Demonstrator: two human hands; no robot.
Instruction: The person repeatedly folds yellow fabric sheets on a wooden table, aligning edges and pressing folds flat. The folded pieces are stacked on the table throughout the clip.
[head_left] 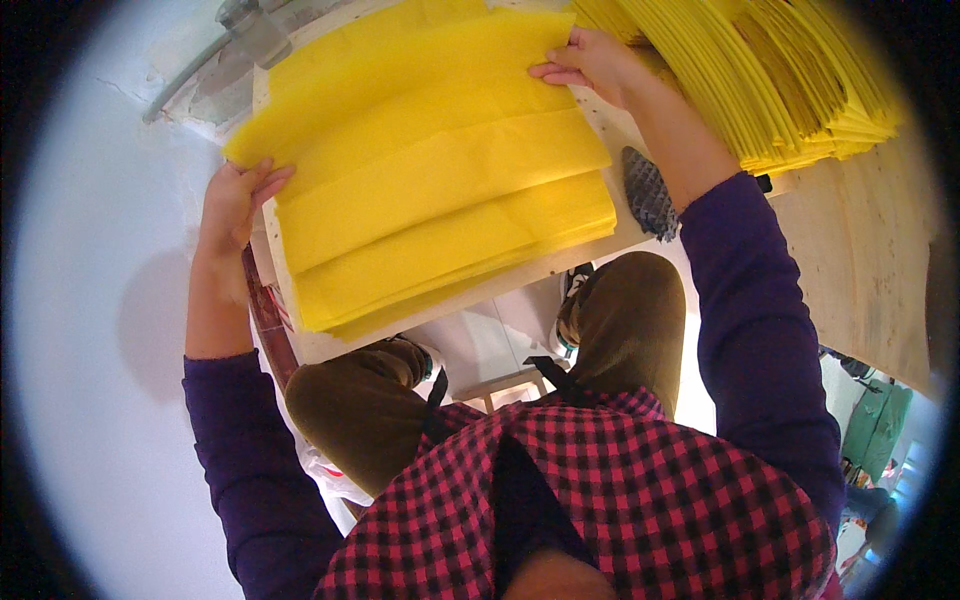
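A yellow sheet (420, 110) of thin, cloth-like material stretches between my two hands above a pile of similar yellow sheets (460, 265) on a pale wooden table. At its left edge, my left hand (238, 192) pinches the sheet between thumb and fingers. My right hand (592, 66) grips the far right corner in the same way, with its fingertips pressed together. The sheet shows fold creases running across it. Below it, the layered edges of the pile lie toward me.
A thick stack of folded yellow pieces (770, 80) stands at the far right on a wooden surface (850, 230). A dark grey textured object (650, 193) lies right of the pile. Beyond the far left corner is a grey cylindrical part (252, 32). A white wall (110, 260) rises close on the left.
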